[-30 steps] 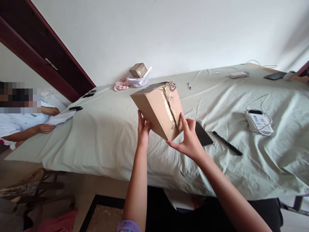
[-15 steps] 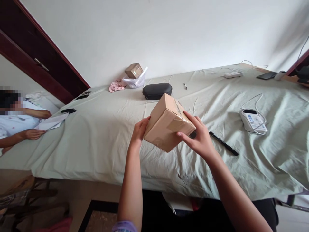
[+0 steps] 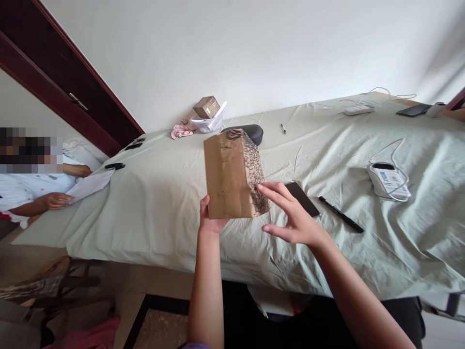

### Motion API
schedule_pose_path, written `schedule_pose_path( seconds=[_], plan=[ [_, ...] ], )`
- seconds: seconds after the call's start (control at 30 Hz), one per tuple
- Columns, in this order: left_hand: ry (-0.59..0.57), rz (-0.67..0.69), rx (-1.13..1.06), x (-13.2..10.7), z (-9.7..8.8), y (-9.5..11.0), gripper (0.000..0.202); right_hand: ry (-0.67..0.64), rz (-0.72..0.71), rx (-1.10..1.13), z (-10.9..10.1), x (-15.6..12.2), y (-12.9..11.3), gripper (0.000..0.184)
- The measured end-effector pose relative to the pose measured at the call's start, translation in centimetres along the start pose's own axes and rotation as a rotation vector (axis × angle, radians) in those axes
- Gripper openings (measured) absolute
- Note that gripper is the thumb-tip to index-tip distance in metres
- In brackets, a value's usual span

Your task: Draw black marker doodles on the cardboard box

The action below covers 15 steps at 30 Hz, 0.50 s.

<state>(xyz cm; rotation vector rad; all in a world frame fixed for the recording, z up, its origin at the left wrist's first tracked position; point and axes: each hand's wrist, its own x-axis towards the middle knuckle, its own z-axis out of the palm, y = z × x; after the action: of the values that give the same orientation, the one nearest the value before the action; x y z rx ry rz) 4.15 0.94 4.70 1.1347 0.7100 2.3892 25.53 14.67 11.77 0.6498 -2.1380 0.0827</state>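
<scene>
A cardboard box (image 3: 232,177) is held up above the cloth-covered table (image 3: 152,208). Brown tape runs down the face toward me, and its right side carries a dark scribble-like pattern. My left hand (image 3: 211,218) grips the box at its lower left, thumb on the left edge and the other fingers hidden beneath. My right hand (image 3: 290,213) is open at the box's right side, thumb and fingers apart, with a fingertip at or close to the patterned face. Behind and below that hand lies a dark phone (image 3: 303,199), beside a black pen (image 3: 341,214).
A black hard case (image 3: 254,133) sits behind the box. Farther back are a smaller box (image 3: 207,107) on a plastic bag and a pink cloth (image 3: 182,129). A white corded device (image 3: 388,182) lies right. At left, a person holds papers (image 3: 92,185).
The box has been turned, so its taped face and patterned side now show. My right hand has loosened from it and opened. The phone behind has come into view.
</scene>
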Motion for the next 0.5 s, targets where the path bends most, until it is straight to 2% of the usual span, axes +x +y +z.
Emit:
schedule_pose_path(
  seconds=[0.03,0.1,0.13,0.2,0.27,0.37,0.43,0.5],
  plan=[
    [0.038,0.063,-0.024,-0.3,-0.2,-0.3,0.081,0.053,0.063,0.046,0.1,-0.1,0.3,0.081],
    [0.07,0.141,-0.04,-1.0,-0.6,-1.1,0.08,0.166,0.287,0.148,0.5,-0.4,1.2,0.092],
    [0.066,0.142,-0.016,-1.2,-0.8,-1.4,0.078,0.18,0.409,0.236,0.7,-0.6,1.8,0.095],
    [0.056,0.113,0.094,-1.5,-1.0,-2.0,0.071,0.105,0.565,0.499,1.2,-0.9,3.1,0.095],
    [0.071,0.097,0.212,-1.6,-0.9,-2.2,0.059,0.009,0.582,0.718,1.3,-1.1,4.3,0.088],
    [0.126,0.159,0.281,-1.9,-0.5,-2.2,0.054,-0.03,0.51,0.748,0.6,-1.3,5.1,0.092],
    [0.12,0.212,0.307,-2.5,-0.4,-2.1,0.063,-0.055,0.459,0.669,-0.2,-1.3,5.3,0.094],
    [0.013,0.252,0.417,-3.4,-0.6,-2.1,0.088,-0.112,0.412,0.559,-0.9,-1.3,5.5,0.082]
  ],
)
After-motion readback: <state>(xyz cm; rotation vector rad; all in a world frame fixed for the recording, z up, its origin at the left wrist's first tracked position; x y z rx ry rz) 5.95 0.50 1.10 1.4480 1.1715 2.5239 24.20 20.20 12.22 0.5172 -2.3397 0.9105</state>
